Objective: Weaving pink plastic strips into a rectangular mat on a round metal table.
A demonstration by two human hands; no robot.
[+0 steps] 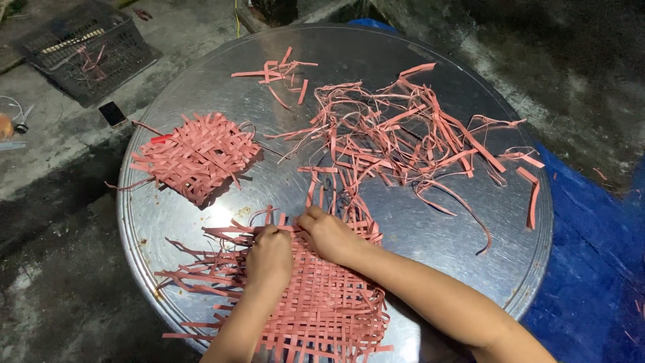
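Observation:
A partly woven mat of pink strips [322,309] lies at the near edge of a round metal table [201,87]. My left hand [269,255] rests curled on the mat's upper left part, fingers pinching a strip. My right hand [328,235] sits just beside it at the mat's far edge, fingertips closed on a strip end. Loose upright strips [329,191] stick out past both hands.
A finished small woven pink mat [198,158] lies at the table's left. A tangle of loose pink strips [410,134] covers the right and far side. Off the table: a dark plastic crate [87,50], a phone [112,113], and a blue tarp [591,269].

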